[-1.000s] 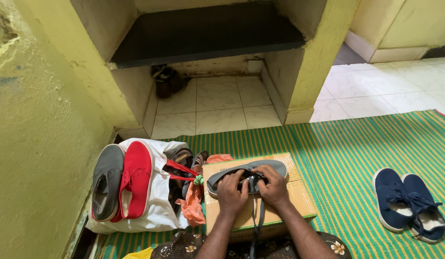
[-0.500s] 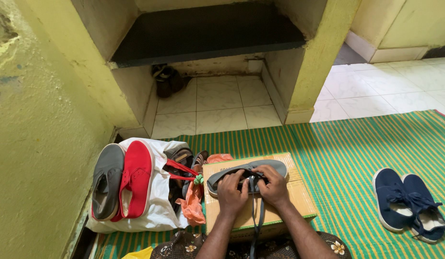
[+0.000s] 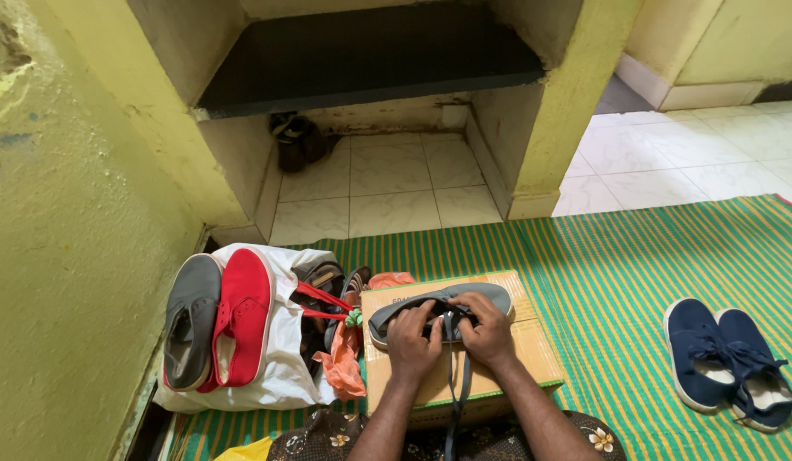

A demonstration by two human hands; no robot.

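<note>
Both hands on a shoe's laces

My left hand (image 3: 410, 341) and right hand (image 3: 485, 329) pinch the laces of the grey canvas shoe (image 3: 438, 309), which lies on the brown cardboard box (image 3: 515, 350) on the green striped mat (image 3: 618, 273).

Soft, even daylight fills the view, brightest on the white floor tiles (image 3: 669, 154) at upper right; the recess beneath the dark shelf (image 3: 370, 55) lies in shadow. Focus is sharp; walls bow slightly towards the edges.

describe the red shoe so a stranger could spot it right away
Start at the yellow wall on the left. At its foot lies a white bag with two shoes on top. The red shoe is the bright one, beside the grey shoe.
</note>
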